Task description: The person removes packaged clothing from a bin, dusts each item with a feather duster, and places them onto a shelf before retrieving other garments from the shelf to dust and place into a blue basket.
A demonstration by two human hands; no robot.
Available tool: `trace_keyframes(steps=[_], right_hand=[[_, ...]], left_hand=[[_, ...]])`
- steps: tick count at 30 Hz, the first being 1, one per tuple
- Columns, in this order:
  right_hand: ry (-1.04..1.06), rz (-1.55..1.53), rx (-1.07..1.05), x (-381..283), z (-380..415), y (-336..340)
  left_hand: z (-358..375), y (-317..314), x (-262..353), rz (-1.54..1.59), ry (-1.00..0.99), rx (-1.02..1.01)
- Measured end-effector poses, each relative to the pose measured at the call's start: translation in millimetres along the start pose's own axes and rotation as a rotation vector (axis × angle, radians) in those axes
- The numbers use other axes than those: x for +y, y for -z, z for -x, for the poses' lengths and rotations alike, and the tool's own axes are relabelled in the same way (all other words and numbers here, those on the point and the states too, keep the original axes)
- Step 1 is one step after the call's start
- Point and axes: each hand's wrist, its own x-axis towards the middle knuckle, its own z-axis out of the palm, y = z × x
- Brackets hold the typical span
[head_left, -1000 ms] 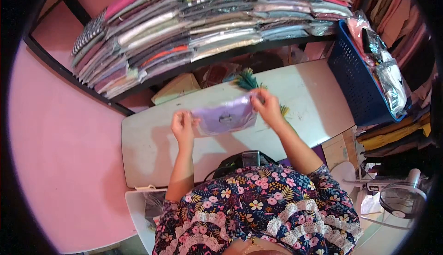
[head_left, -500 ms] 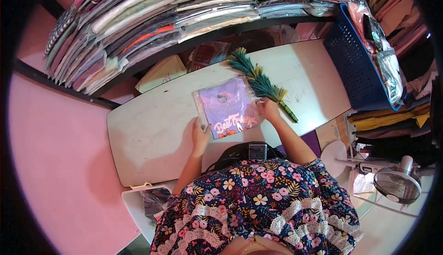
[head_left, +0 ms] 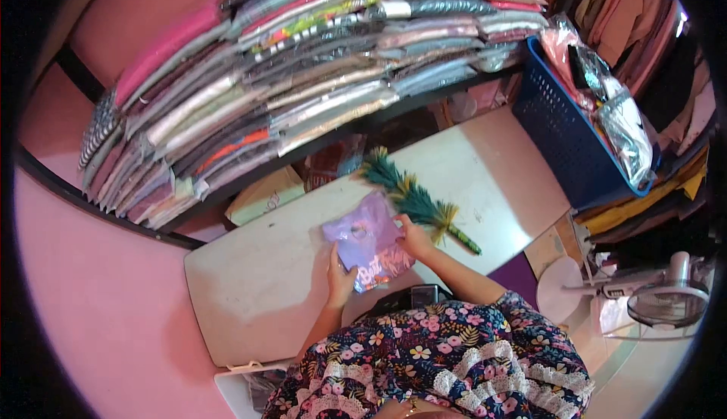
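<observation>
A folded lilac T-shirt in a clear plastic bag (head_left: pixel 362 229) is between my two hands above the white table. Pink and white lettering shows on its lower half, partly covered by glare and creases. My left hand (head_left: pixel 342 276) grips the left edge, thumb on top of the bag. At the opposite edge, my right hand (head_left: pixel 413 239) is closed on the bag with its thumb on the front. The package looks bent rather than flat. Just beyond my right hand lies a green and yellow feather duster (head_left: pixel 413 201).
Bagged folded clothes fill a shelf (head_left: pixel 303 78) behind the table (head_left: pixel 265 298). A blue perforated basket (head_left: pixel 556 123) with bagged garments stands at the table's right end. A fan (head_left: pixel 666 301) is at the lower right, and a white container (head_left: pixel 242 389) at the lower left.
My view has tilted up, showing more of the shelf. The bagged T-shirt lay flatter before; now it is bent between my hands, which have closed more firmly on its sides.
</observation>
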Motion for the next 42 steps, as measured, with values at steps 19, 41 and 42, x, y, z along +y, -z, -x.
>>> trace_keyframes(steps=[19,41,42], right_hand=[[1.182,-0.175,0.665,-157,-167,519],[1.033,-0.172,1.168,-105,-293,599],[1.011,-0.152,1.172,-81,-280,591]], left_hand=[[-322,-64,471,-0.017,-0.726,0.254],[-252,-179,299,-0.53,-0.176,-0.085],[-231,-180,262,-0.493,-0.062,-0.087]])
